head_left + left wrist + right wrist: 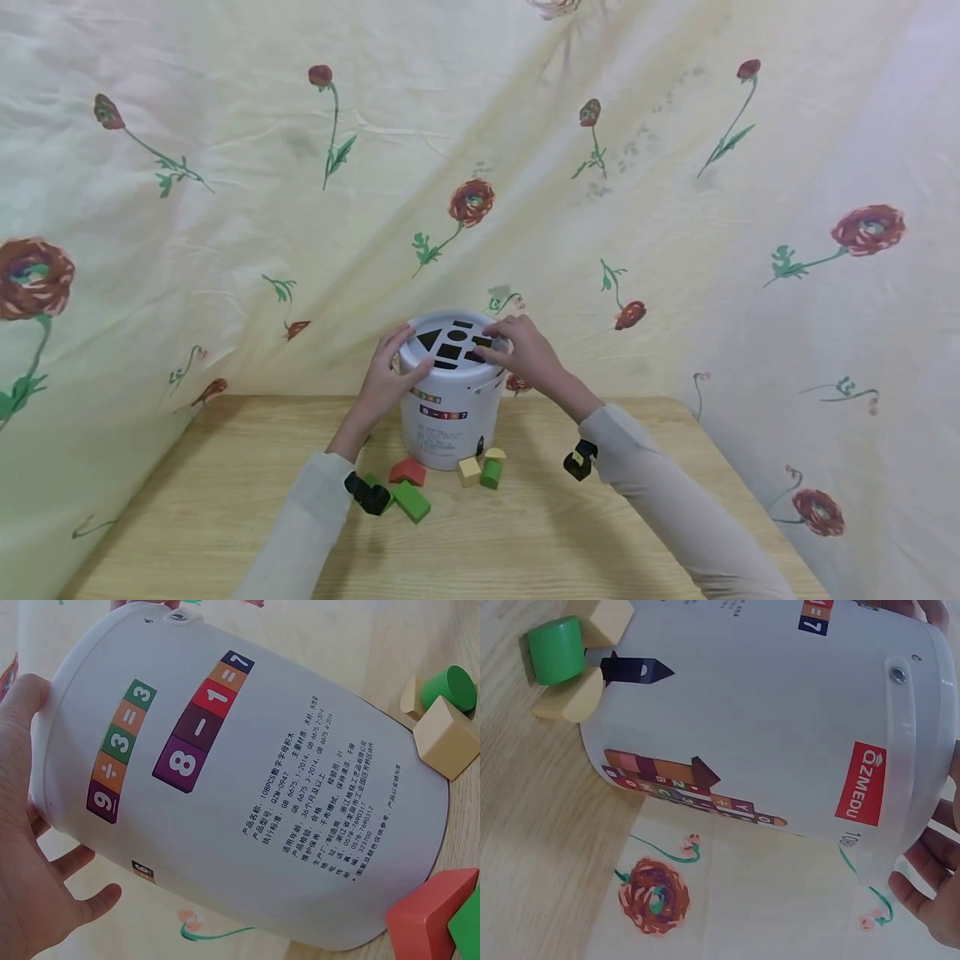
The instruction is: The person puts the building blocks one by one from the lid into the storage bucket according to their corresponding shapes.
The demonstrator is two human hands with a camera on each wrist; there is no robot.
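Observation:
A white bucket (450, 425) stands on the table, with printed number strips and small text on its side. Its white lid (421, 351) has several cut-out holes, among them a triangle, a circle and rectangles. My left hand (386, 375) grips the lid's left rim, thumb on the near side and fingers farther back. Across from it, my right hand (528, 354) holds the right edge, its thumb and fingertips over the top beside the holes. In the right wrist view, some fingers (930, 859) show at the rim near the bucket's plastic handle (898, 750).
Wooden blocks lie before the bucket: a red block (408, 472), a green rectangular block (412, 502), a cream cube (469, 472), a green cylinder (491, 474) and a cream half-round block (496, 454). A flowered cloth (375, 233) hangs behind the wooden table (540, 533).

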